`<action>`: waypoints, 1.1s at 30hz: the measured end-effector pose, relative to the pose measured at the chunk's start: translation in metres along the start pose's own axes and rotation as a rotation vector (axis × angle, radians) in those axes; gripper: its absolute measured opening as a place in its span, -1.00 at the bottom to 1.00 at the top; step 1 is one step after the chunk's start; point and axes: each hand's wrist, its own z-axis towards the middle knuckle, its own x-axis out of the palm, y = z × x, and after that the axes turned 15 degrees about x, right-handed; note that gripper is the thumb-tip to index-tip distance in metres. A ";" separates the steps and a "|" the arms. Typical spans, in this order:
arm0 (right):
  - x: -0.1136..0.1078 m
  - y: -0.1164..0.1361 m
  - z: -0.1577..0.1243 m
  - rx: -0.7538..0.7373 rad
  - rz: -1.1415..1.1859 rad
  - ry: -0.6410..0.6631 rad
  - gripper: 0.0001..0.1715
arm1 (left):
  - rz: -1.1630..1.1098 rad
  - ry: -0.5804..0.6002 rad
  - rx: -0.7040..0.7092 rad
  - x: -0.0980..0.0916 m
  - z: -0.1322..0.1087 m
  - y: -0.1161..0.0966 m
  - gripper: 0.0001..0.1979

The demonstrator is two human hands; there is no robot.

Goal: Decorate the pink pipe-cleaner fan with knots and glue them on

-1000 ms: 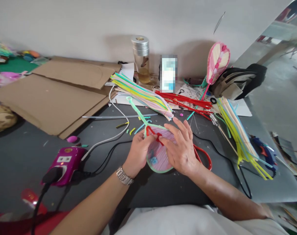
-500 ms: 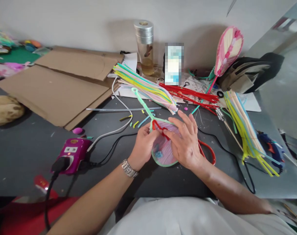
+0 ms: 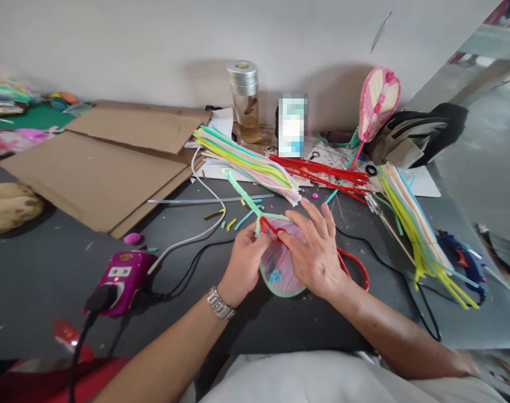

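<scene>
A green-rimmed pipe-cleaner fan point(image 3: 279, 268) sits on the dark counter point(image 3: 40, 296) between the person's hands: the left hand point(image 3: 244, 266) and right hand point(image 3: 316, 252) both pinch a red pipe cleaner point(image 3: 268, 225) at its rim, a pastel pipe-cleaner bundle point(image 3: 246, 162) just beyond.

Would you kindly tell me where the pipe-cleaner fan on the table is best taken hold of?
By its green handle, coming from the far side and above: that thin stem sticks out clear of both hands, while the oval lies flat beneath them.
</scene>
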 end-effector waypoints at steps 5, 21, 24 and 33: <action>-0.001 -0.001 0.000 0.007 0.006 0.017 -0.76 | -0.054 -0.002 -0.010 0.002 0.000 -0.001 -0.83; 0.002 -0.005 0.000 0.047 0.071 0.072 -0.64 | 0.019 -0.049 0.022 -0.002 0.002 0.003 -0.78; 0.001 -0.003 -0.001 0.063 0.091 0.095 -0.62 | 0.019 -0.030 -0.001 -0.003 0.002 0.004 -0.76; -0.018 -0.021 0.012 0.269 0.437 -0.081 -0.70 | 0.007 -0.072 0.001 -0.001 0.008 -0.004 -0.80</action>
